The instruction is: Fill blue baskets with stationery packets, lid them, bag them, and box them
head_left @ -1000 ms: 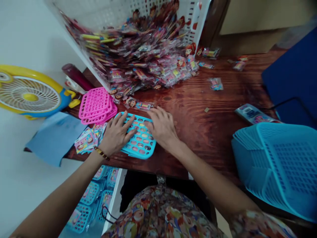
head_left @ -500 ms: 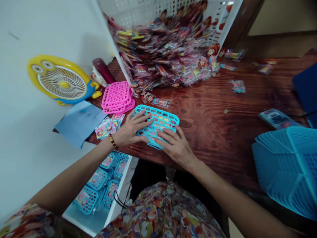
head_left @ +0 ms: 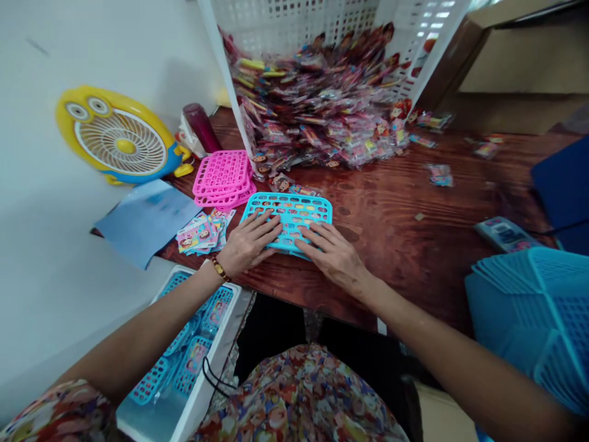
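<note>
Dark-brown wooden tabletop (head_left: 386, 233) supported a large white perforated plastic basket (head_left: 262, 24). On its near side lay a rectangular turquoise perforated plastic case (head_left: 291, 221). Left hand (head_left: 248, 245) and right hand (head_left: 338, 255) rested slightly spread fingers atop it; thumb grip could not be determined.

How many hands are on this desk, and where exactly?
2: the left hand, its fingers over the near-left part of the turquoise perforated lid, and the right hand, its fingers over the near-right part.
</note>
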The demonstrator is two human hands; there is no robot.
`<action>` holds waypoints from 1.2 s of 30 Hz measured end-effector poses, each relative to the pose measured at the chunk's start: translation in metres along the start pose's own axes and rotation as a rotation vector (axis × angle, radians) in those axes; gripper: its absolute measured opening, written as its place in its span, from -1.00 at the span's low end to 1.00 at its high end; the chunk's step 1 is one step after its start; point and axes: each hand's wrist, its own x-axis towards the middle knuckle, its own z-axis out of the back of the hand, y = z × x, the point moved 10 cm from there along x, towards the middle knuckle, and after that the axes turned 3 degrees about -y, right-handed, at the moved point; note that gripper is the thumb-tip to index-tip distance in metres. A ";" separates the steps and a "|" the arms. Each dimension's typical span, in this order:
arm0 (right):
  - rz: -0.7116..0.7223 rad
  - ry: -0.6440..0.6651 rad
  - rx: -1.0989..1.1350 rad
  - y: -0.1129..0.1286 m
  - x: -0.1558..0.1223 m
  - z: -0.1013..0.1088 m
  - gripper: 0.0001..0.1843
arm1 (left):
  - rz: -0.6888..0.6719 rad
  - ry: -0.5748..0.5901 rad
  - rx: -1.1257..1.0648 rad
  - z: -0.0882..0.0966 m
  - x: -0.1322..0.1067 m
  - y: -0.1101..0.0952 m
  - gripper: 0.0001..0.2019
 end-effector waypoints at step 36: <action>-0.280 -0.091 -0.101 0.091 0.002 -0.022 -0.64 | 0.321 0.216 -0.359 -0.003 0.036 0.020 -0.55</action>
